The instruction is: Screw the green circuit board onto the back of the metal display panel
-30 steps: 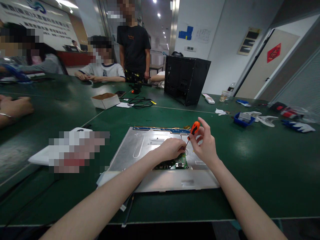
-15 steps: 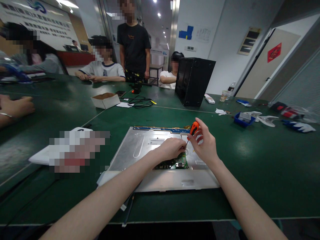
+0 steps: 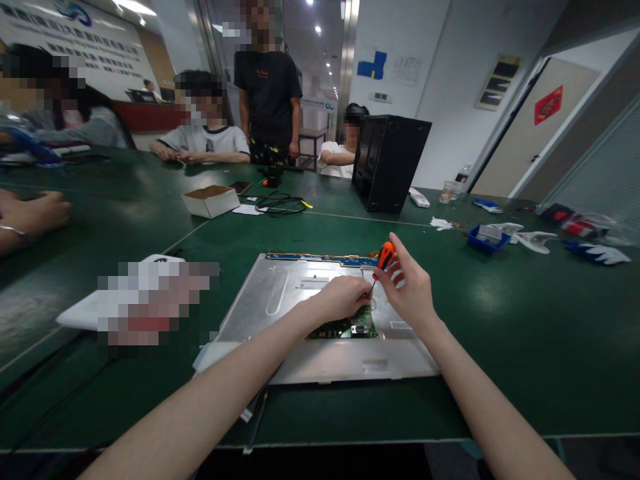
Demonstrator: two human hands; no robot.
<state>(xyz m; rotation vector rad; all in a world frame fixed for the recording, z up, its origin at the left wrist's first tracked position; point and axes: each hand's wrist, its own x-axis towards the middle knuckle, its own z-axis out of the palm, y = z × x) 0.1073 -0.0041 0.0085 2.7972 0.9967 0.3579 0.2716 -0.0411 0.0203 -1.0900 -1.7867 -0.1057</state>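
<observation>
An orange and black screwdriver (image 3: 385, 259) is gripped at its handle by my right hand (image 3: 410, 287), its shaft slanting down to the left. My left hand (image 3: 345, 295) is closed around the lower shaft or tip, with the fingertips pinched together; whether a screw is there I cannot make out. Both hands are over a silver metal display panel (image 3: 250, 293) lying flat, its back up. A green circuit board (image 3: 345, 329) sits on the panel, partly hidden under my left hand. A narrow blue circuit strip (image 3: 320, 259) runs along the panel's far edge.
Left of the panel lies a white package (image 3: 85, 310), partly blurred out. Farther back are an open white box (image 3: 213, 201), a black cable (image 3: 283, 205) and a black computer case (image 3: 390, 163). A blue tray (image 3: 485, 241) stands at right. Several people are around the green table (image 3: 525, 347).
The screwdriver's handle has shifted very slightly to the left and up with my right hand. My left hand stays in place on the panel.
</observation>
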